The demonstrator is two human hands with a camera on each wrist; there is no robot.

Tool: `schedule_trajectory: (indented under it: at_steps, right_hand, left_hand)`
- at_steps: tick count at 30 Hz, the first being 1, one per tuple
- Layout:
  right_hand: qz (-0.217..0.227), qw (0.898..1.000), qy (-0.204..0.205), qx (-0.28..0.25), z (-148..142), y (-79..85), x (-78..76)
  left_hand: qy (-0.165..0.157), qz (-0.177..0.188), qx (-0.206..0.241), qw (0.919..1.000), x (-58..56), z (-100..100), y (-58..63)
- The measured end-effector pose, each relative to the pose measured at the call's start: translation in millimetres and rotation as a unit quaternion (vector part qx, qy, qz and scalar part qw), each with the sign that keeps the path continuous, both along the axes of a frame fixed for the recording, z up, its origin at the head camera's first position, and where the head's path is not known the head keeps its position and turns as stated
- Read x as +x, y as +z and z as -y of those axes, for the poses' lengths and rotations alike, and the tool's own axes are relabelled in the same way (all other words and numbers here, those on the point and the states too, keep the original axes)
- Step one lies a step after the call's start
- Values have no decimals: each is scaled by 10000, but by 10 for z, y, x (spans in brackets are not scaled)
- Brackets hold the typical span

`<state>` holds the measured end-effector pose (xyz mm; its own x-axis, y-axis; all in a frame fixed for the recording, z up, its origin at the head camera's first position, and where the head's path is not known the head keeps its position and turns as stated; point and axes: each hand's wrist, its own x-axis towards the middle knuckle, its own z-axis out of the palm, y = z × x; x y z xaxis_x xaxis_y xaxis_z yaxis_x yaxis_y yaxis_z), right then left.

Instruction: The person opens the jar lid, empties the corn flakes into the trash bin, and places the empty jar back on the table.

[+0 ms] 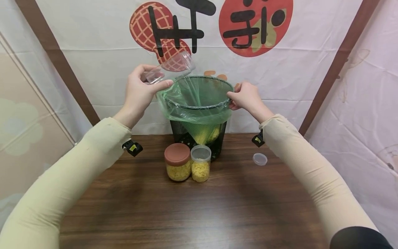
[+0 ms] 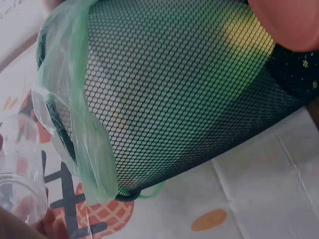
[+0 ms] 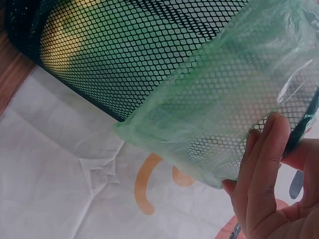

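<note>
1. A dark mesh bin fills the middle, a green bag folded over its rim.
2. The left hand holds a clear jar near the bag.
3. A reddish-brown lid shows at top right.

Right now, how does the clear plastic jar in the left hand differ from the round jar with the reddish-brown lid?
The clear plastic jar is tilted in the left hand; the brown-lidded round jar stands upright on the dark wood table. The clear plastic jar looks empty; the brown-lidded round jar contains yellow bits. Both have see-through walls.
</note>
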<state>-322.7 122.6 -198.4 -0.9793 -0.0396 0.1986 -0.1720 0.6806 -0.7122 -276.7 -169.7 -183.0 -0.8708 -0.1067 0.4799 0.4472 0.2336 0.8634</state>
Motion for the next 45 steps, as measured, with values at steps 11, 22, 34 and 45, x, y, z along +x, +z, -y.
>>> schedule_trajectory:
  at_steps: [11,22,34,45]
  right_hand:
    - [0,10000,24,-62,-1,-5,8]
    - [-53,9999,-22,-134,13,-13,21]
    - [-35,10000,-41,-46,-6,-7,36]
    - [-141,9995,-9,266,11,8,59]
  left_hand:
    - [-592,-137,1268,9901,155,36,-74]
    - [-1072,-325,2177,9696,229,134,-80]
    - [-1214,-502,1957,9718,314,248,-177]
    - [-1243,-816,1358,9795,397,358,-302]
